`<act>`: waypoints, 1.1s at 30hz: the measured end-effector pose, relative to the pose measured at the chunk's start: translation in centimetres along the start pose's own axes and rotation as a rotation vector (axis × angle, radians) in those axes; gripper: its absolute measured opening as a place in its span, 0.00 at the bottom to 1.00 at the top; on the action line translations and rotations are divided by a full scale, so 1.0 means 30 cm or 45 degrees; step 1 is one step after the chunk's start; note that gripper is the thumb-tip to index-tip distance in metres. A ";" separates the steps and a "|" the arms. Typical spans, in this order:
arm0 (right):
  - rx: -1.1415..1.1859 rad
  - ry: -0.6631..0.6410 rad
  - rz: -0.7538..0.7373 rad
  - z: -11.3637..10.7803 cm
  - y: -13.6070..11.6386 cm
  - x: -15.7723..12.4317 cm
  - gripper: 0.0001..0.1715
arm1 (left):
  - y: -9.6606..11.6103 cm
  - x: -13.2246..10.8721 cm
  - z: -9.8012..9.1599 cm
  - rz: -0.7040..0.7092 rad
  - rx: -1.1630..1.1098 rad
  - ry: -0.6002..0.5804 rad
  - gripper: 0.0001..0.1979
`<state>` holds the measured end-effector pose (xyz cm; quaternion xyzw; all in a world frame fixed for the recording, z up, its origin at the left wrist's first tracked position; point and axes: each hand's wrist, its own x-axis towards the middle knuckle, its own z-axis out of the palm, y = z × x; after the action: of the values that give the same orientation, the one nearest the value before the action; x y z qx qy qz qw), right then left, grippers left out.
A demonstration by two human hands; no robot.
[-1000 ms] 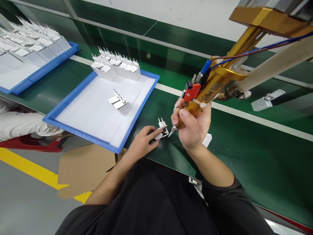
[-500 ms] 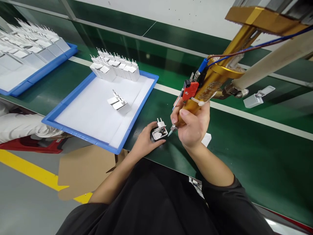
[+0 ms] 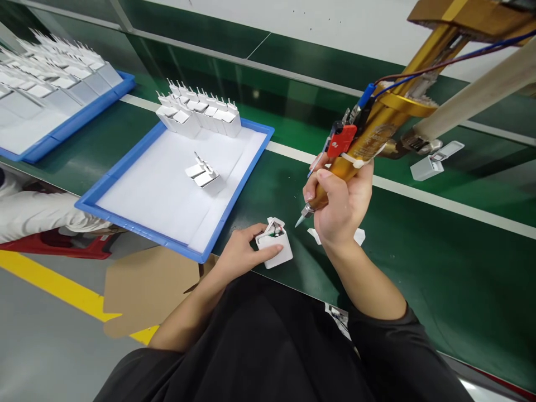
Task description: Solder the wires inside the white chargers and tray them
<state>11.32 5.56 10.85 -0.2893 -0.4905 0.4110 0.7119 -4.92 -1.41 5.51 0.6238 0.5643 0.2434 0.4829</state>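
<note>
A white charger housing (image 3: 280,252) lies tilted on the green bench, its lid part folded back and wires showing inside. My left hand (image 3: 240,251) grips it, thumb across its face and fingers behind its left edge. My right hand (image 3: 341,204) is wrapped round a gold dispensing tool (image 3: 364,151) with a red switch (image 3: 341,140). The tool's pale tapered nozzle (image 3: 300,218) points down to the left, up and right of the housing, not touching it. Partly behind my right wrist are white pieces (image 3: 359,237).
A blue tray (image 3: 138,230) at left centre holds several white chargers (image 3: 196,114) and a separate group nearer its middle (image 3: 204,174). Another full blue tray (image 3: 79,124) is far left. An open charger (image 3: 427,167) lies at right. A person's sleeve (image 3: 46,211) shows at left.
The housing in my left hand has tipped from upright to lying back, showing its broad face. My right hand and the tool have moved up and right, away from it.
</note>
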 end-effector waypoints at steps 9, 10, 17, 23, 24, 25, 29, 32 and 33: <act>-0.054 0.012 0.012 -0.002 -0.001 0.004 0.12 | -0.075 0.045 -0.011 0.231 0.374 0.093 0.23; -0.052 0.015 0.009 -0.002 -0.001 0.004 0.12 | -0.094 0.051 -0.012 0.301 0.432 0.123 0.24; -0.029 0.007 -0.007 -0.003 0.004 0.007 0.12 | -0.184 -0.006 0.003 0.713 0.635 0.535 0.18; -0.064 0.014 -0.009 -0.003 0.000 0.011 0.12 | -0.195 -0.023 0.021 0.727 0.669 0.607 0.14; -0.060 0.009 -0.010 -0.003 -0.001 0.010 0.12 | -0.195 -0.020 0.021 0.727 0.677 0.601 0.14; -0.053 0.006 -0.012 -0.003 -0.001 0.010 0.12 | -0.194 -0.017 0.020 0.731 0.687 0.595 0.14; -0.034 -0.003 -0.016 -0.003 -0.001 0.008 0.12 | -0.191 -0.008 0.011 0.736 0.725 0.544 0.16; -0.054 -0.014 0.004 -0.003 -0.003 0.006 0.12 | -0.189 -0.004 0.002 0.728 0.731 0.456 0.18; -0.065 -0.016 0.013 -0.002 -0.005 0.005 0.12 | -0.186 -0.005 -0.001 0.733 0.732 0.430 0.19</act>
<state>11.46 5.63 11.01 -0.3074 -0.5039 0.4036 0.6991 -7.59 -2.10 0.64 0.8162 0.4832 0.2997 0.1030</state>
